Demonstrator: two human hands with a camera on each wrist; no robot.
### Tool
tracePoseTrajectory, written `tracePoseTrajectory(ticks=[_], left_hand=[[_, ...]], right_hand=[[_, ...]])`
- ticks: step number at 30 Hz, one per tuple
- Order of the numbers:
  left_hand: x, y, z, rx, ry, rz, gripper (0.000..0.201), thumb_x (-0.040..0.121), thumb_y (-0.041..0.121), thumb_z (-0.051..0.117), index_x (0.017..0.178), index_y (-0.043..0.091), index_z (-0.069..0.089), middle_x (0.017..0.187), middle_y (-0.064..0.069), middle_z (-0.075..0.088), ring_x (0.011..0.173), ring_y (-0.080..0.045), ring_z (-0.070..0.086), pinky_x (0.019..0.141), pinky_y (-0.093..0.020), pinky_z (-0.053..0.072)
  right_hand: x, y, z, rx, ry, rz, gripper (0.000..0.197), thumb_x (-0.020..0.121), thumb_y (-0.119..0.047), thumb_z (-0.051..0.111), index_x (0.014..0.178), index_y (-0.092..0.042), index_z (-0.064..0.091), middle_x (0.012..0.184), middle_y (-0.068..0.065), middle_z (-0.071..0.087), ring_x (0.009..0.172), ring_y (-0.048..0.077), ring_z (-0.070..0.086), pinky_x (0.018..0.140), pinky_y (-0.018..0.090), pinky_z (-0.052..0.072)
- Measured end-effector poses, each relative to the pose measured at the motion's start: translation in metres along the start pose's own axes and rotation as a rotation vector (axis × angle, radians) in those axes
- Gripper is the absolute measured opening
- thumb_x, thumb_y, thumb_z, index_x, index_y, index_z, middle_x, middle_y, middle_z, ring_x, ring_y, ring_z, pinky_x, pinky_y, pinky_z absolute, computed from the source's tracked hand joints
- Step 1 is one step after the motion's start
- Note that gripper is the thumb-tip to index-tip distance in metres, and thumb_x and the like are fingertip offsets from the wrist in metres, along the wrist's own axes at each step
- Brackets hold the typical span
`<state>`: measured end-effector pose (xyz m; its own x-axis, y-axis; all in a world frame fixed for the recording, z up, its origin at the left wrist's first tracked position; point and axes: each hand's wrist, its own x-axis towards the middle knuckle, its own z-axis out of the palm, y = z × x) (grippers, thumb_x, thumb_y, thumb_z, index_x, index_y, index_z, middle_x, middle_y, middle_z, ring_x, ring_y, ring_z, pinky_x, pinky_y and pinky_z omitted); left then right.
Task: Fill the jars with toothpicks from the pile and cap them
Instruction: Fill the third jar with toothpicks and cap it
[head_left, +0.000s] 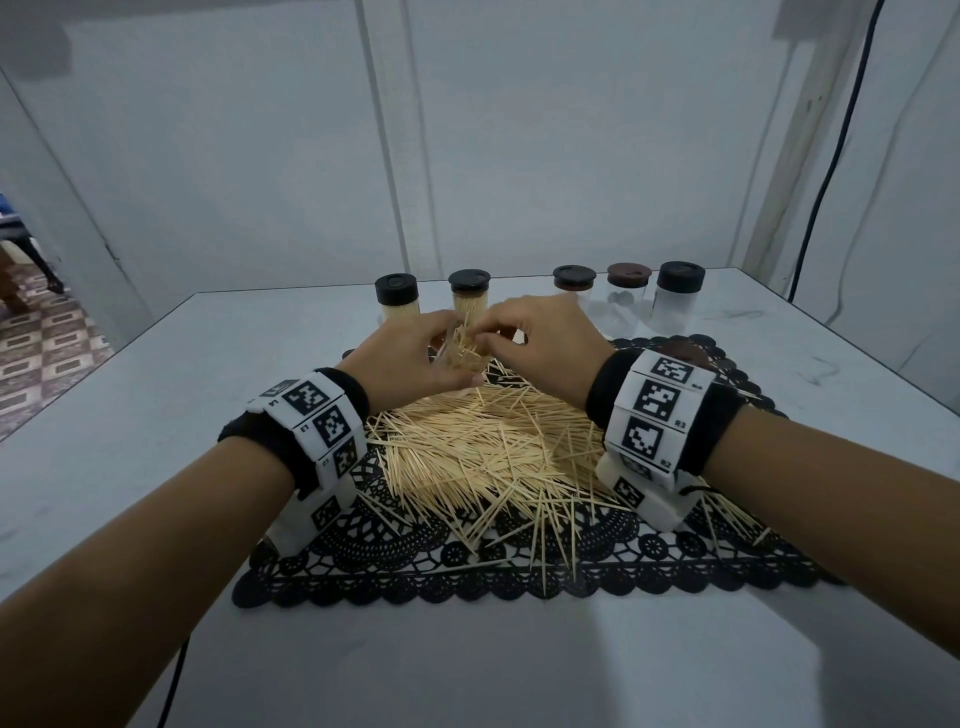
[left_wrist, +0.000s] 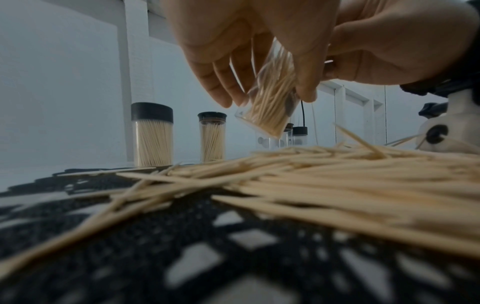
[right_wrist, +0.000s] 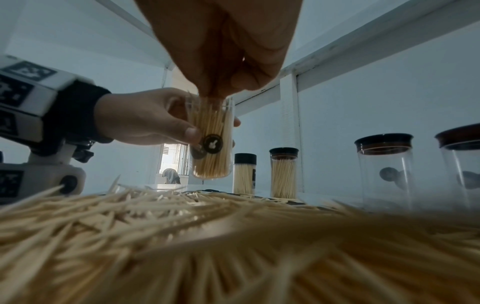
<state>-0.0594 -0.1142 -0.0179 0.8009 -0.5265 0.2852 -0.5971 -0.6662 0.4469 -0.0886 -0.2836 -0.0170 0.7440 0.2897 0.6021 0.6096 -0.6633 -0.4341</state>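
My left hand (head_left: 415, 348) grips an uncapped clear jar (right_wrist: 211, 144) about full of toothpicks, lifted above the far edge of the toothpick pile (head_left: 478, 447). The same jar (left_wrist: 270, 102) shows tilted in the left wrist view. My right hand (head_left: 540, 338) pinches a bunch of toothpicks (head_left: 464, 340) at the jar's mouth, fingers (right_wrist: 221, 82) bunched over the opening. Two filled, capped jars (head_left: 397, 299) (head_left: 469, 291) stand behind. Three empty capped jars (head_left: 573, 283) (head_left: 628, 296) (head_left: 679, 301) stand at the back right.
The pile lies on a black lace mat (head_left: 519, 561) on a white table (head_left: 156, 415). A brown lid (head_left: 685, 351) lies on the mat behind my right wrist. A wall is close behind the jars, and a black cable (head_left: 831, 156) hangs at the right.
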Motion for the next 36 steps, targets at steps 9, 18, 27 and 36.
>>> tracePoseTrajectory(ticks=[9,18,27,36], left_hand=[[0.0003,0.0003,-0.001,-0.049,0.031,-0.006,0.051,0.076,0.032,0.074,0.121,0.017,0.056,0.099,0.006,0.061,0.09,-0.008,0.057,0.078,-0.009,0.045],[0.0005,0.0005,-0.0014,-0.092,0.118,-0.015,0.048,0.078,0.028,0.074,0.121,0.016,0.057,0.095,0.015,0.057,0.079,0.014,0.049,0.066,0.006,0.034],[0.001,-0.0011,-0.0012,-0.078,0.154,-0.05,0.052,0.077,0.031,0.074,0.123,0.016,0.055,0.095,0.018,0.053,0.084,0.003,0.052,0.065,0.006,0.034],[-0.0004,0.001,-0.0018,-0.064,0.105,0.092,0.052,0.072,0.022,0.079,0.12,0.016,0.058,0.095,0.015,0.057,0.087,0.002,0.052,0.072,0.005,0.032]], right_hand=[[0.0001,-0.0009,-0.0004,-0.064,0.025,0.053,0.042,0.084,0.0,0.049,0.123,-0.012,0.059,0.104,0.001,0.036,0.08,0.021,0.05,0.066,0.016,0.041],[-0.0026,0.001,0.0041,-0.104,-0.032,-0.028,0.043,0.081,-0.007,0.045,0.12,-0.012,0.062,0.118,0.016,0.043,0.085,0.013,0.04,0.071,0.018,0.036],[-0.0019,-0.001,0.0081,-0.049,-0.022,-0.017,0.043,0.079,-0.018,0.041,0.11,-0.005,0.067,0.11,0.015,0.048,0.081,0.013,0.044,0.073,0.016,0.034],[-0.0005,0.0049,0.0012,-0.023,0.044,0.083,0.011,0.082,-0.02,0.067,0.087,-0.009,0.069,0.102,0.0,0.041,0.089,0.009,0.041,0.074,0.007,0.031]])
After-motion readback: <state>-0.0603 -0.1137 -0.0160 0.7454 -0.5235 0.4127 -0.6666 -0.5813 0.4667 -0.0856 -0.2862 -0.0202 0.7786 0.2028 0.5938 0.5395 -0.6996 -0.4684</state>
